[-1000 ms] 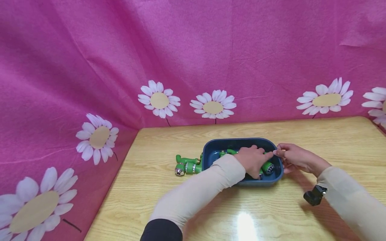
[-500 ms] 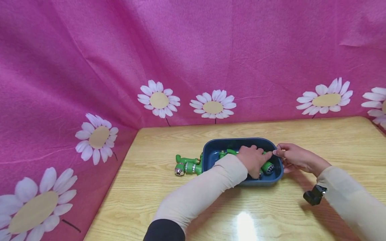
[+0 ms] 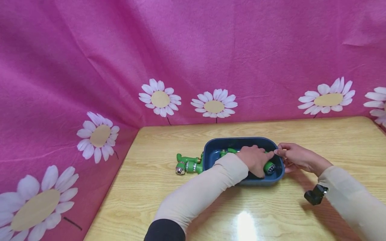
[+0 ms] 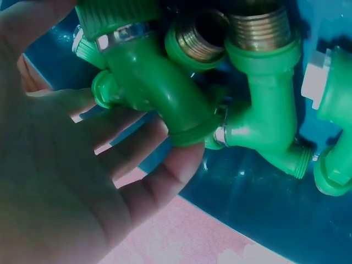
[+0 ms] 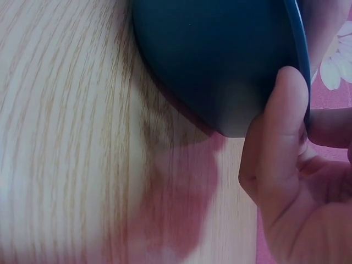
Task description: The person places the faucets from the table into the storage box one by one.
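A dark blue bin [image 3: 259, 182] stands on the table with several green pipe fittings in it. My left hand [image 3: 253, 160] reaches down into its right half. In the left wrist view, the thumb and fingers curl round an angled green pipe fitting [image 4: 159, 91] with a ribbed collar. Beside it lie other fittings, one [image 4: 269, 110] with a brass-coloured threaded mouth. My right hand [image 3: 300, 159] pinches the bin's right rim, its thumb against the outer wall [image 5: 220, 55] in the right wrist view. From the head, my left hand and sleeve cover part of the bin's contents.
Another green fitting [image 3: 188, 164] with a chrome end lies on the wooden table [image 3: 144, 197], just left of the bin. A pink cloth [image 3: 259, 60] printed with white daisies hangs behind and to the left of the table.
My left hand has shifted slightly to the right inside the bin, and a metal fitting end beside it is now hidden. My right hand stays on the rim.
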A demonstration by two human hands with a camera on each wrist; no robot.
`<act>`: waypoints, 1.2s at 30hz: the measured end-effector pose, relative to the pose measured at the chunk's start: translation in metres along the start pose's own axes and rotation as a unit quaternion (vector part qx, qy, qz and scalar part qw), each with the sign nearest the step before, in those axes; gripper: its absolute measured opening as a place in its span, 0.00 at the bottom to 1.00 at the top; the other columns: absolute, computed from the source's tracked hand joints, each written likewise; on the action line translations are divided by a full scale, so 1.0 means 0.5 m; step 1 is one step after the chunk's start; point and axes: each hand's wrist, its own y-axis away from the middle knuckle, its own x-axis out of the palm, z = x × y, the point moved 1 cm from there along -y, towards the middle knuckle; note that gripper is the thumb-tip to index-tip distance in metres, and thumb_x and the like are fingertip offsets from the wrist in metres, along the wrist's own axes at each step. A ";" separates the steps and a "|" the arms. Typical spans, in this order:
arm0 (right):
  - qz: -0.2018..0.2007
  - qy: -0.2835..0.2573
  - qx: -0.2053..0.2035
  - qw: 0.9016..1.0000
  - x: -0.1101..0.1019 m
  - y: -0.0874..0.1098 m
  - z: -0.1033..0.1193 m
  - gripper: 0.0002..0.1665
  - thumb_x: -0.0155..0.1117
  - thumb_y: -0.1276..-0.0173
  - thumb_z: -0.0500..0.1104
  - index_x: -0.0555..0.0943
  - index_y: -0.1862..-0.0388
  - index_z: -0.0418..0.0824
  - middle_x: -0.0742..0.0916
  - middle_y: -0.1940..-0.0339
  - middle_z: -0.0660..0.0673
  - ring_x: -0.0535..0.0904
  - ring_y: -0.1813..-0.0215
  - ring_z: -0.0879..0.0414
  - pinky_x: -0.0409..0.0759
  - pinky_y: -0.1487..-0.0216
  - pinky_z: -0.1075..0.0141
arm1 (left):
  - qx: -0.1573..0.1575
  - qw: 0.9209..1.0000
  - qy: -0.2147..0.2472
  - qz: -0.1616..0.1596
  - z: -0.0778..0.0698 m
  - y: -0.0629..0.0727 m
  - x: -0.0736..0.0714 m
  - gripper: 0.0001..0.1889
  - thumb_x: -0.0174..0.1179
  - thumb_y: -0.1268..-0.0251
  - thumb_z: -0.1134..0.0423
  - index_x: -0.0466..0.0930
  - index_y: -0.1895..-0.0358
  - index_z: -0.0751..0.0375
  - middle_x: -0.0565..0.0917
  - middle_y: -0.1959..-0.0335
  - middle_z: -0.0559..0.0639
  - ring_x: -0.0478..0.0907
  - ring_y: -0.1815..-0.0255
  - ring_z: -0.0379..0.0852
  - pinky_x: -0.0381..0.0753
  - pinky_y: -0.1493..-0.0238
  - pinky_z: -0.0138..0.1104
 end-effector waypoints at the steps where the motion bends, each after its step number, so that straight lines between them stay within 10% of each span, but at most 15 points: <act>1: 0.000 -0.001 0.000 1.000 0.000 0.001 0.001 0.10 0.41 0.19 0.43 0.68 0.60 0.40 0.77 0.73 0.49 0.78 0.72 0.61 0.85 0.70 0.66 | 0.000 1.000 0.003 -0.004 0.001 0.001 -0.001 0.48 0.63 0.43 0.34 0.45 0.22 0.28 0.63 0.26 0.30 0.65 0.30 0.35 0.74 0.36 0.34; 11: 0.000 -0.003 -0.004 1.000 0.005 0.002 0.012 0.10 0.42 0.19 0.42 0.67 0.62 0.40 0.76 0.74 0.50 0.77 0.72 0.61 0.84 0.70 0.67 | 0.040 0.997 0.055 -0.047 0.043 0.027 -0.022 0.36 0.60 0.37 0.37 0.65 0.27 0.40 0.71 0.33 0.34 0.71 0.42 0.34 0.75 0.42 0.29; 19: 0.004 -0.008 -0.013 1.000 0.008 -0.002 0.010 0.11 0.42 0.19 0.42 0.67 0.65 0.41 0.77 0.74 0.51 0.79 0.72 0.62 0.85 0.69 0.67 | 0.078 0.986 0.114 -0.097 0.102 0.059 -0.037 0.31 0.54 0.29 0.43 0.65 0.26 0.47 0.65 0.24 0.41 0.62 0.24 0.37 0.62 0.25 0.27; 29: 0.006 -0.016 -0.020 1.000 0.003 0.001 0.002 0.12 0.42 0.20 0.41 0.66 0.66 0.40 0.76 0.77 0.52 0.78 0.74 0.63 0.84 0.69 0.67 | 0.071 0.958 0.166 -0.222 0.228 0.165 -0.081 0.26 0.57 0.30 0.51 0.73 0.32 0.57 0.76 0.32 0.48 0.70 0.28 0.43 0.66 0.25 0.34; 36: 0.007 -0.012 -0.021 1.000 0.006 0.003 0.001 0.12 0.42 0.20 0.42 0.66 0.66 0.40 0.76 0.75 0.51 0.79 0.73 0.62 0.85 0.69 0.66 | 0.050 0.947 0.207 -0.239 0.274 0.224 -0.055 0.26 0.58 0.30 0.51 0.73 0.32 0.57 0.76 0.31 0.49 0.68 0.26 0.47 0.63 0.23 0.38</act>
